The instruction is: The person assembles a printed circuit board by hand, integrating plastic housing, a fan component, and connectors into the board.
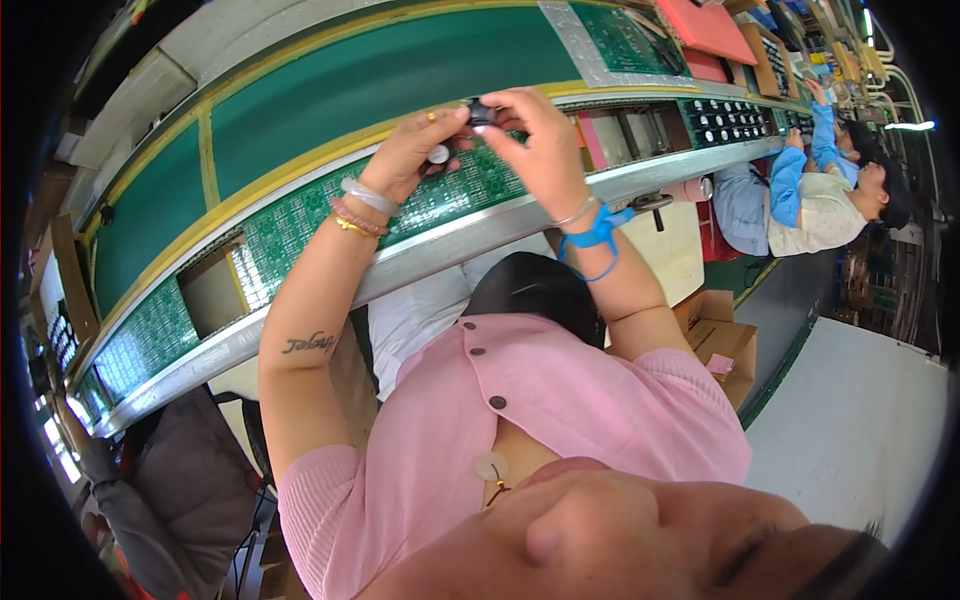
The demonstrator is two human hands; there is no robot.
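Over the near rail of the bench, my left hand (408, 152) and my right hand (542, 140) meet at a small black cylindrical capacitor (481, 113). The fingertips of both hands are closed on it and cover part of its outline. A second capacitor (438, 155), dark with a pale round end, sits in the curled lower fingers of my left hand. Below my hands lies a green printed circuit board (425, 208), flat along the rail. My wrists partly block it.
A metal rail (440, 250) edges the bench. Beyond runs a green belt surface (390, 110). Several black capacitors with pale tops (728, 122) stand in rows to the right, near a seated person (815, 205). A red-pink tray (705, 28) lies at far right.
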